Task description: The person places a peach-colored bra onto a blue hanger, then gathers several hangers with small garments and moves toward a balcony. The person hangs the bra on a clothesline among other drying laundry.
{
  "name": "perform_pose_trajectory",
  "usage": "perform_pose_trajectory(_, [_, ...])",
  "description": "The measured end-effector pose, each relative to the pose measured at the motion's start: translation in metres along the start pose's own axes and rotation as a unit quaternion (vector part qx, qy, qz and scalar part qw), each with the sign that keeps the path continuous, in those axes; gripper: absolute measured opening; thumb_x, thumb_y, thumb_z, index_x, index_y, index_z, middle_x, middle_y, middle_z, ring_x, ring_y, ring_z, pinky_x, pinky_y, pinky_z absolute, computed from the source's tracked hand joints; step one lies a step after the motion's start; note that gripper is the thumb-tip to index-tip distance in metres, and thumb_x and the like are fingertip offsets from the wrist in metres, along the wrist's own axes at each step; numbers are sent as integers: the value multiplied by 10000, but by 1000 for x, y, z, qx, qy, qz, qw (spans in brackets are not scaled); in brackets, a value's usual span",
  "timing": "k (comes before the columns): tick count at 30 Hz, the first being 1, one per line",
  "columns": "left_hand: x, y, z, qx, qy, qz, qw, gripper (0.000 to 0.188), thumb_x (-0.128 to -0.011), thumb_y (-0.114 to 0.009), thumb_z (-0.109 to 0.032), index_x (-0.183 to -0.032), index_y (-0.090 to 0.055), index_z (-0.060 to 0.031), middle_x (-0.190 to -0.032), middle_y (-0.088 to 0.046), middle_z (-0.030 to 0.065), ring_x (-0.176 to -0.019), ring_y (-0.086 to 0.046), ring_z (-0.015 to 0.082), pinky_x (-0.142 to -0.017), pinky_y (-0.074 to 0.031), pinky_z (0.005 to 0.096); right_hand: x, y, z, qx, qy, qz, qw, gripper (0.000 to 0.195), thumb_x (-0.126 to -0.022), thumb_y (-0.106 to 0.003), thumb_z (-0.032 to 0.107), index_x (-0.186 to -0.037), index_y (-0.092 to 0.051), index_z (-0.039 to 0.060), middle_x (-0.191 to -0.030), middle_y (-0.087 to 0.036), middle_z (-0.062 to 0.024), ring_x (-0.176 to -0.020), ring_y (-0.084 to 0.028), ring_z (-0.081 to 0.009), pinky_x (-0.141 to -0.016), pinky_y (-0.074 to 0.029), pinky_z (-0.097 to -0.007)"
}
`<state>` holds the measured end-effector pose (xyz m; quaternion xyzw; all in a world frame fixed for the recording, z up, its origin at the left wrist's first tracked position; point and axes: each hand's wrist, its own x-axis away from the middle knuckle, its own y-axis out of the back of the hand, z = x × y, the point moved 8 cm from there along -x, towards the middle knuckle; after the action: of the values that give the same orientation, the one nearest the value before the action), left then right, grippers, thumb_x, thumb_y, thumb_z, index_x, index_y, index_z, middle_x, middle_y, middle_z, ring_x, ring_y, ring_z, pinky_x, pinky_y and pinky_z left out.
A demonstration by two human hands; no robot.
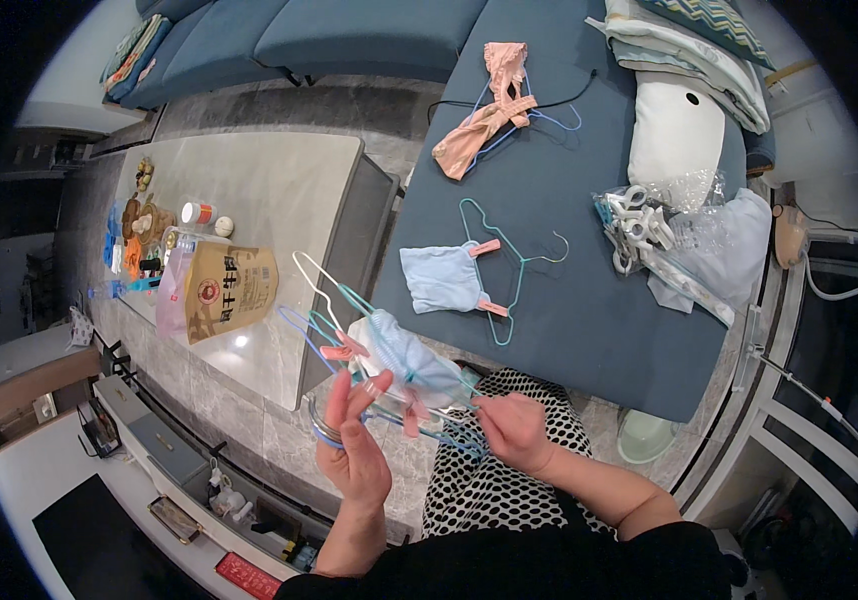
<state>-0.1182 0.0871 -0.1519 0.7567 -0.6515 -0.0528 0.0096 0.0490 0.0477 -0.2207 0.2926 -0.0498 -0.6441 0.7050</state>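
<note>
A bundle of hangers (327,307) in white, blue and green lies across both my hands over my lap. Their hooks (321,427) loop around the fingers of my left hand (357,442). My right hand (515,431) grips the green hanger's wire at the opposite end. Small pale-blue and white garments (406,349) hang among the wires, and pink clothespins (344,347) are clipped there; how they overlap is partly hidden. Ahead on the blue couch cushion (579,322), a light-blue cloth garment (440,277) is pinned by two pink clothespins (485,248) to a green hanger (521,277).
Farther up the cushion, a peach garment (474,139) lies on a blue hanger (567,126) beside a black cable (571,94). A plastic bag of white clips (639,225) lies right, near a white pillow (676,135). Left, a coffee table (286,180) holds a brown snack pouch (234,292).
</note>
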Motion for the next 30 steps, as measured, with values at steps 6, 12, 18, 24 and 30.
perform_pose_trajectory(6, [0,-15,-6,-11,-19,75,997,394,-910,-330,-312,-1007,-490,35,-790,-593,146,-802,-561,214,-912,-306,411,-4,-4,6,-6,19,22,1000,169,-653,-619,10,-816,-575,11,-605,-540,-69,-463,-491,-204,-425,-355,-284])
perform_pose_trajectory(12, [3,15,-7,39,-35,-19,998,308,-909,-347,-289,-835,-500,-32,-556,-409,21,-595,-438,148,-820,-335,406,26,-28,-133,-350,-438,-35,827,222,-862,-449,204,-862,-575,21,-684,-544,-4,-596,-475,-72,-538,-408,-218])
perform_pose_trajectory(18, [-1,14,-17,31,-69,-18,997,279,-890,-400,-296,-757,-427,-52,-580,-391,23,-598,-384,145,-654,-316,332,86,-82,-280,-91,-529,-73,841,178,-798,-556,176,-898,-550,28,-699,-554,-31,-599,-509,-99,-535,-394,-234])
perform_pose_trajectory(24, [2,13,-20,-2,-74,-4,997,243,-872,-450,-269,-910,-438,-29,-587,-424,19,-589,-390,137,-657,-341,334,59,-72,-249,-345,-522,-216,750,153,-851,-488,167,-838,-543,25,-588,-446,22,-479,-381,-62,-436,-307,-206])
perform_pose_trajectory(30, [7,9,-16,-14,-62,66,996,433,-873,-445,-236,-1209,-341,17,-595,-454,9,-594,-429,109,-694,-381,326,9,9,-158,-91,-297,-216,926,151,-854,-476,117,-834,-555,-10,-585,-488,-11,-489,-386,-51,-435,-309,-222])
